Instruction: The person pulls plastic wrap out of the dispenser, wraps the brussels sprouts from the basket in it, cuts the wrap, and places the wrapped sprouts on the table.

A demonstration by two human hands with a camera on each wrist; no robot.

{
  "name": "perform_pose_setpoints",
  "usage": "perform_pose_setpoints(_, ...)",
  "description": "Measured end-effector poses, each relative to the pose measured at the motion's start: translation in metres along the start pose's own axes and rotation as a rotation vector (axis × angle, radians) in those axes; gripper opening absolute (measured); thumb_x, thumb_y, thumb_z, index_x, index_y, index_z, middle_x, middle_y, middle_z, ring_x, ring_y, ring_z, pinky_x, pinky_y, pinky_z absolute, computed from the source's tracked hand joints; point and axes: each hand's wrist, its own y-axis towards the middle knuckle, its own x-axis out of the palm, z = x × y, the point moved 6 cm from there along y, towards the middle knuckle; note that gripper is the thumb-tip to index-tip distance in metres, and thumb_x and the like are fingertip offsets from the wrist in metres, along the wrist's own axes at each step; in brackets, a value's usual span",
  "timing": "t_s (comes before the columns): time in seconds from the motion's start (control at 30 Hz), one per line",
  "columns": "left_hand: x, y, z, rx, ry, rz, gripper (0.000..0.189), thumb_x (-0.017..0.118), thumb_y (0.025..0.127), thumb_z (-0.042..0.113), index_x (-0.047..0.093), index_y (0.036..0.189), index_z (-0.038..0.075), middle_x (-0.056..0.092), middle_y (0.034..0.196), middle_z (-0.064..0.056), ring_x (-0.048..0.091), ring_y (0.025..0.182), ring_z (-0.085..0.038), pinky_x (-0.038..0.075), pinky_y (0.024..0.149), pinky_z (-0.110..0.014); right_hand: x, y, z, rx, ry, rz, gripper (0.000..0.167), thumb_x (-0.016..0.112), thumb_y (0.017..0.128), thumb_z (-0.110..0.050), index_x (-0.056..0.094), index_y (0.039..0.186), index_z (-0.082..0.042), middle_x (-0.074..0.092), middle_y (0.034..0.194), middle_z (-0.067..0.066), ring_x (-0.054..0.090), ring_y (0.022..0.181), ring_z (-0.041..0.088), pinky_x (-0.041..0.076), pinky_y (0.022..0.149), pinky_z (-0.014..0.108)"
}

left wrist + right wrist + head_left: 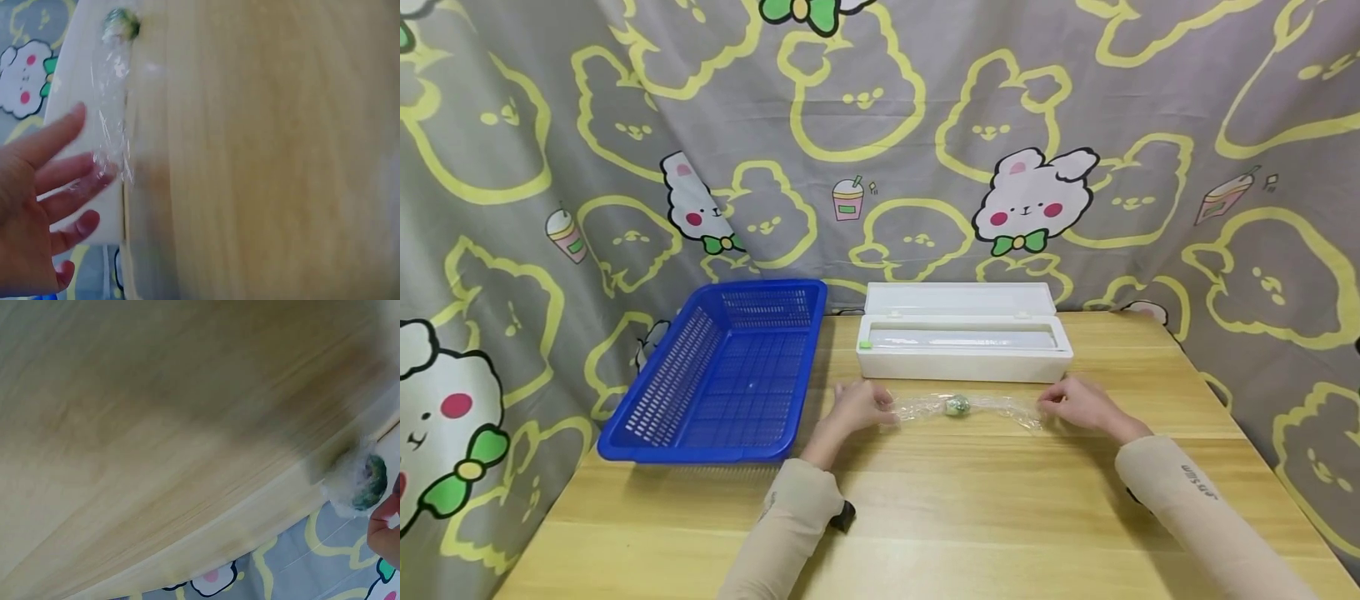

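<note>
A small round green-and-white item point(957, 406) lies wrapped in clear plastic film point(1000, 403) on the table; its exact kind is hard to make out. The film stretches out to both sides of it. At the film's left end is my left hand point(863, 405); in the left wrist view its fingers are spread and relaxed, with film point(112, 125) against the fingertips. My right hand point(1084, 405) pinches the film's right end between thumb and forefinger. Only part of that hand point(386, 532) shows in the right wrist view, beside the wrapped green item point(373, 482).
Behind the hands stands a white film dispenser box point(962, 367) with its lid point(958, 298) raised and a roll inside. A blue plastic basket point(808, 375) is at the left. The wooden table point(970, 517) ends at a patterned curtain point(917, 100).
</note>
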Motion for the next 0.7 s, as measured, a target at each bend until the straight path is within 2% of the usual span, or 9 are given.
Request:
perform_pose_setpoints(0.13, 0.006, 0.003, 0.005, 0.012, 0.081, -0.028, 0.022, 0.080, 0.066, 0.028, 0.072, 0.083, 0.017, 0.066, 0.075, 0.007, 0.054, 0.077, -0.014, 0.027, 0.078, -0.040, 0.006, -0.001, -0.005, -0.028, -0.097, -0.011, 0.017, 0.069, 0.078, -0.037, 0.070, 0.078, -0.020, 0.063, 0.070, -0.013, 0.048, 0.061, 0.005, 0.031, 0.060, 0.031)
perform_pose_setpoints(0.3, 0.010, 0.007, 0.009, 0.014, 0.124, -0.011, 0.011, 0.079, 0.066, 0.018, 0.069, 0.071, 0.018, 0.063, 0.069, 0.008, 0.053, 0.075, -0.016, 0.028, 0.076, -0.039, 0.011, -0.002, -0.010, -0.054, -0.189, 0.040, 0.011, 0.070, 0.075, -0.032, 0.065, 0.070, -0.024, 0.057, 0.066, -0.014, 0.050, 0.063, 0.008, 0.031, 0.063, 0.036)
perform_pose_setpoints(0.4, 0.009, 0.009, 0.007, -0.020, 0.155, -0.001, 0.011, 0.079, 0.066, 0.016, 0.069, 0.066, 0.020, 0.063, 0.068, 0.009, 0.053, 0.077, -0.018, 0.029, 0.074, -0.038, 0.013, -0.004, -0.009, -0.055, -0.194, 0.063, 0.008, 0.070, 0.076, -0.025, 0.065, 0.071, -0.022, 0.056, 0.075, -0.009, 0.052, 0.069, 0.012, 0.029, 0.066, 0.040)
perform_pose_setpoints(0.53, 0.007, 0.011, 0.002, -0.082, 0.155, -0.009, 0.011, 0.079, 0.065, 0.016, 0.069, 0.064, 0.020, 0.063, 0.071, 0.007, 0.052, 0.080, -0.020, 0.029, 0.074, -0.038, 0.013, -0.006, -0.008, -0.066, -0.193, 0.082, 0.005, 0.071, 0.077, -0.021, 0.067, 0.074, -0.018, 0.048, 0.080, -0.003, 0.046, 0.073, 0.015, 0.027, 0.066, 0.038)
perform_pose_setpoints(0.7, 0.005, 0.012, 0.001, -0.095, 0.139, -0.019, 0.012, 0.081, 0.063, 0.019, 0.068, 0.063, 0.019, 0.063, 0.074, 0.005, 0.052, 0.082, -0.022, 0.028, 0.076, -0.041, 0.010, -0.007, -0.003, -0.066, -0.143, 0.073, 0.012, 0.072, 0.076, -0.027, 0.069, 0.081, -0.017, 0.047, 0.082, -0.001, 0.045, 0.073, 0.014, 0.029, 0.067, 0.039)
